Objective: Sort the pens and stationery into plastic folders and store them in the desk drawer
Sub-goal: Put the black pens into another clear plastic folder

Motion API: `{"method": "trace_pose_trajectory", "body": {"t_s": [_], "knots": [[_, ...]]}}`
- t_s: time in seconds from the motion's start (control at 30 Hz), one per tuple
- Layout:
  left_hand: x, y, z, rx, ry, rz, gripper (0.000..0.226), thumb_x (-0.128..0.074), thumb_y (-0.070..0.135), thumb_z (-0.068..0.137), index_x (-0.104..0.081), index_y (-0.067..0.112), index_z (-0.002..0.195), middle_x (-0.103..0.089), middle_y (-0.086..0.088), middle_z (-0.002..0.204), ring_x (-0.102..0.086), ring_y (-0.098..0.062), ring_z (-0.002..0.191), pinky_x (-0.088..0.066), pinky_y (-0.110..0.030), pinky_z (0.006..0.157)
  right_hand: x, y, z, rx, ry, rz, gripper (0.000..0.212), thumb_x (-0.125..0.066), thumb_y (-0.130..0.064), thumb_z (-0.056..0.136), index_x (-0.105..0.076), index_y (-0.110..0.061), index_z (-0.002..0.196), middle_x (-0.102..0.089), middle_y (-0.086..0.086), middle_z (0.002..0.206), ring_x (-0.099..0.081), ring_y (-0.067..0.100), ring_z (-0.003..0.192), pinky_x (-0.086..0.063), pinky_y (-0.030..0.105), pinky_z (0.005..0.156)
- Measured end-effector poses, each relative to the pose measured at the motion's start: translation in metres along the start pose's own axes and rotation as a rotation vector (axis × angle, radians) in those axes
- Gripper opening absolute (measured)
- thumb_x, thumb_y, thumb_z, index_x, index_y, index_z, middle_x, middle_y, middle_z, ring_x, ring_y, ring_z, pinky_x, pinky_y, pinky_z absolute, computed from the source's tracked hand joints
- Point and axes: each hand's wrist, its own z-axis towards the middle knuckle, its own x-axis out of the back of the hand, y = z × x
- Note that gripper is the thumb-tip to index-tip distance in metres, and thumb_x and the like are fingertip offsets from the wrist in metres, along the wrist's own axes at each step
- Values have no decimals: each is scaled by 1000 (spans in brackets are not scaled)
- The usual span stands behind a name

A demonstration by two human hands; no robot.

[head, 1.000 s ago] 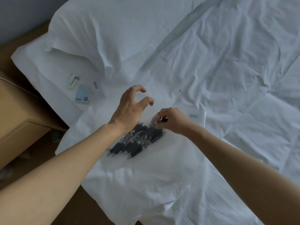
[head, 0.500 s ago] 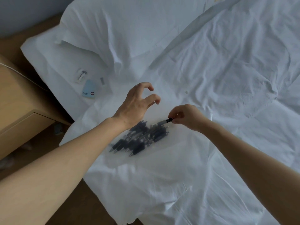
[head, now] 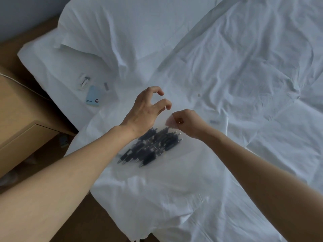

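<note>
Item 1: a heap of dark plastic pens, seen through a translucent plastic folder laid flat on a rumpled white bed sheet, at the centre of the head view. The pens are bunched together, tips pointing toward 8 o'clock.

Item 2: the left hand, held above the folder at 11 o'clock from the pens, fingers curled claw-like and spread, nothing gripped.

Item 3: the right hand, placed just at 2 o'clock from the pens, fingers curled inward with the thumb and forefinger pinched at the folder's edge; whether anything else is held cannot be told.

Item 4: a pale blue card with dark print, lying on the sheet at 10 o'clock from the left hand.

Item 5: a small clear packet holding a dark piece, just above the card.

Item 6: a white pillow, at 12 o'clock.

Item 7: a light wooden bedside cabinet, at 9 o'clock, beside the bed.
</note>
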Motion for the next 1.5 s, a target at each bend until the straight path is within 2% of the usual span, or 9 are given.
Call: {"method": "trace_pose_trajectory", "body": {"t_s": [0.13, 0.23, 0.43, 0.53, 0.73, 0.87, 1.1, 1.3, 1.5], "knots": [[-9, 2, 0, 0, -14, 63, 21, -67, 1, 82, -66, 13, 99, -51, -24, 115, -52, -43, 110, -43, -41, 93, 10, 12, -11, -22, 140, 67, 24, -61, 3, 86, -71, -13, 101, -69, -2, 95, -63, 9, 85, -48, 11, 79], [-21, -3, -2, 18, -40, 95, 35, -65, 4, 85, -62, 17, 118, -47, -22, 125, -45, -39, 120, -40, -47, 101, 16, 25, -20, -68, 263, 91, 25, -62, 3, 85, -71, -15, 99, -67, -3, 93, -60, 10, 79, -43, 3, 71], [-38, -2, -33, 129, -217, 166, 57, -46, 16, 98, -23, 22, 150, -20, -12, 155, -13, -30, 144, 2, -45, 115, 24, 43, -26, -184, 630, 44, 34, -62, -5, 87, -60, -14, 120, -54, 5, 119, -54, 15, 102, -45, 26, 90], [-48, -4, -53, 206, -287, 182, 51, -30, 27, 103, -14, 22, 151, -4, -3, 159, 0, -23, 147, 13, -37, 112, 25, 45, -16, -251, 597, 97, 44, -64, -11, 87, -50, -13, 129, -55, 5, 121, -53, 17, 107, -44, 27, 90], [-56, -4, -63, 288, -280, 99, 49, -29, 26, 103, -18, 22, 151, -1, -1, 160, -3, -23, 147, 1, -37, 117, 25, 38, -6, -238, 568, 179, 33, -63, -20, 86, -58, -29, 117, -66, -11, 86, -64, 9, 81, -54, 32, 73], [-58, -4, -62, 332, -317, 77, 50, -22, 28, 104, -7, 27, 151, 9, 4, 159, 7, -19, 146, 4, -34, 117, 17, 19, -10, -68, 521, 231, 24, -61, -11, 88, -67, -22, 108, -67, -9, 84, -64, 7, 75, -44, 7, 66], [-51, -9, -60, 315, -352, 82, 49, -20, 30, 104, -6, 29, 151, 8, 5, 159, 7, -16, 146, 6, -31, 116, -12, -11, -6, 75, 262, 176, 31, -53, -37, 94, -62, -25, 121, -56, -10, 121, -51, 2, 110, -35, 13, 93], [-42, -22, -68, 360, -264, 65, 47, -30, 25, 103, -22, 20, 150, -11, -2, 159, -5, -20, 146, 2, -34, 117, -36, -8, 20, -31, 378, 45, 40, -54, -21, 95, -50, -16, 134, -41, 7, 138, -46, 23, 123, -36, 27, 104], [-44, -28, -69, 354, -228, 34, 48, -35, 26, 102, -25, 17, 149, -15, -3, 158, -9, -20, 146, -2, -35, 118, -38, 0, 28, 20, 199, -147, 48, -52, -29, 96, -39, -33, 142, -17, 6, 157, -20, 26, 143, -19, 45, 116]]}}
